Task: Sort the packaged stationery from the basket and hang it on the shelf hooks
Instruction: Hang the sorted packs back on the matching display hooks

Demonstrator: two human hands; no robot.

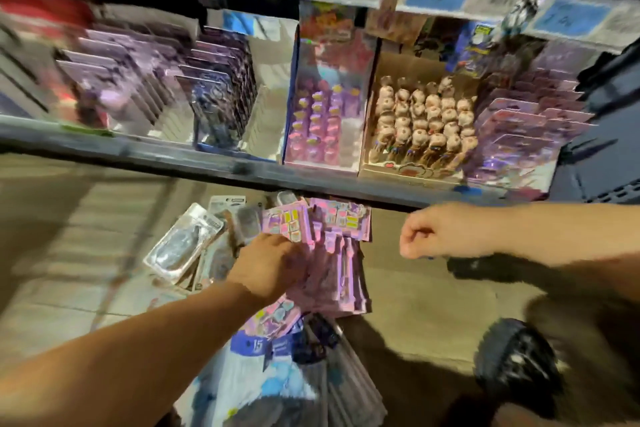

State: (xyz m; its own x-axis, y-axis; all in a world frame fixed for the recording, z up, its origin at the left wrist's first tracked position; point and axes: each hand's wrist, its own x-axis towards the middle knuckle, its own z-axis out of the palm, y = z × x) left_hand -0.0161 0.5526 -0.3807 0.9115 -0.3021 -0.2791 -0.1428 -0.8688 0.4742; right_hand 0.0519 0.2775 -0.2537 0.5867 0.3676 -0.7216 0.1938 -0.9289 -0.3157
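Early days, I'd say: a big heap of pink packs (334,267) and a clear blister pack (183,246) sit low down in the near middle, below the shelf edge (207,163). I can't make out the basket itself. The left hand (273,267) curls its fingers onto the pink packs, looks like a grab. The right hand (440,232) hangs just right of them, fingers curled in, nothing visible in it. The hanging purple packs (533,121) far right are crowded, so there's little slack, and that shelf edge juts right over the heap.
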